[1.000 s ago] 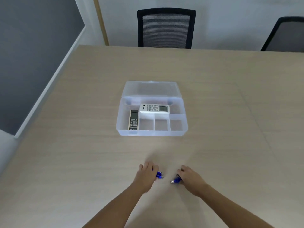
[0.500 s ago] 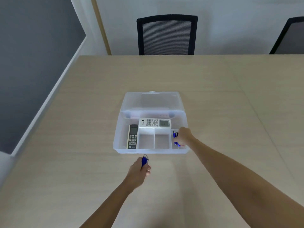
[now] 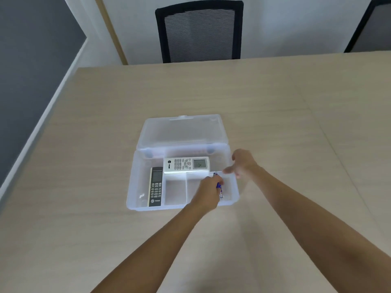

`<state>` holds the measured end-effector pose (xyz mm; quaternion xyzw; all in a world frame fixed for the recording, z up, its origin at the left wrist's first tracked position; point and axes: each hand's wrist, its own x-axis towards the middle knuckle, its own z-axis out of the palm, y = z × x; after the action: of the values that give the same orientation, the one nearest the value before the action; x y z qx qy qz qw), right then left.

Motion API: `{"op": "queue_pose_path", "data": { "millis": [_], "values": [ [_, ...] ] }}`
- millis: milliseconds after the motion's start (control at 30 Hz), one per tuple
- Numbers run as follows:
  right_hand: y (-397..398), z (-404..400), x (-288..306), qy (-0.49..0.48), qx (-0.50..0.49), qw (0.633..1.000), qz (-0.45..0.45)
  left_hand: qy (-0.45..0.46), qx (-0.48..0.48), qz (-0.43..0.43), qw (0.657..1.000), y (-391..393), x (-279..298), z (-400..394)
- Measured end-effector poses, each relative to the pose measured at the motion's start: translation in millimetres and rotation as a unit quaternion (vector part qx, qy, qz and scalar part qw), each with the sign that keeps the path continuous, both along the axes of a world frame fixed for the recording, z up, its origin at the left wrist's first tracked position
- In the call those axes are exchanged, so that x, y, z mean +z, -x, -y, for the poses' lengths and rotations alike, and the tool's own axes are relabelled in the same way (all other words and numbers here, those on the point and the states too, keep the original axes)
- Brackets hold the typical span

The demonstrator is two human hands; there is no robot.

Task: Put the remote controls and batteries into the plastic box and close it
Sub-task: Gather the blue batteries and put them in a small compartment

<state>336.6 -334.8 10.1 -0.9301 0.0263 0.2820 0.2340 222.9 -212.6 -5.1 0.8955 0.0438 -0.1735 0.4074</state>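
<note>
A clear plastic box [image 3: 133,187] sits open on the table, its lid [image 3: 182,130] laid back behind it. A white remote [image 3: 186,164] lies across the rear compartment and a black remote [image 3: 156,187] fills the left slot. My left hand [image 3: 208,192] hovers over the front right compartment, shut on blue batteries [image 3: 219,185] that poke out past the fingers. More blue battery shows below it in that compartment. My right hand [image 3: 243,162] floats above the box's right rim, fingers apart and holding nothing.
The wooden table [image 3: 275,123] stretches wide around the box. A black mesh chair [image 3: 200,30] stands at the far edge, a second chair [image 3: 372,26] at the far right. A grey wall panel runs along the left.
My left hand carried its batteries from in front of the box to over the front right compartment. My right hand let go of its batteries there and lifted toward the right rim.
</note>
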Motion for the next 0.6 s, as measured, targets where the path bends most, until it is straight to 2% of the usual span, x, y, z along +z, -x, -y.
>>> {"op": "queue_pose_path", "data": {
  "millis": [67,167,267,367,400,433,467,533,600],
  "values": [
    [-2,7,-8,-0.045,-0.019,0.998,-0.050,-0.044,-0.031,-0.039,0.998,-17,-10,20],
    [-4,10,-15,-0.066,-0.009,0.997,-0.040,-0.066,0.018,-0.129,0.989,-27,-14,40],
    [-8,11,-19,-0.079,-0.005,0.996,-0.043,-0.238,-0.069,-0.161,0.955,-23,-16,49],
    [-11,11,-20,-0.082,-0.001,0.996,-0.043,-0.271,-0.117,-0.165,0.941,-22,-19,50],
    [-11,11,-20,-0.078,0.004,0.996,-0.043,-0.242,-0.096,-0.171,0.950,-23,-16,50],
    [-11,11,-20,-0.070,0.011,0.996,-0.052,-0.219,-0.078,-0.141,0.962,-19,-12,49],
    [-12,10,-19,-0.058,0.020,0.996,-0.058,-0.155,-0.008,-0.123,0.980,-15,-5,45],
    [-21,6,-17,-0.023,0.020,0.998,-0.047,-0.079,0.032,-0.069,0.994,-6,8,28],
    [-38,-2,-15,-0.036,-0.026,0.999,0.003,-0.080,0.045,0.023,0.996,11,16,-5]
  ]
}}
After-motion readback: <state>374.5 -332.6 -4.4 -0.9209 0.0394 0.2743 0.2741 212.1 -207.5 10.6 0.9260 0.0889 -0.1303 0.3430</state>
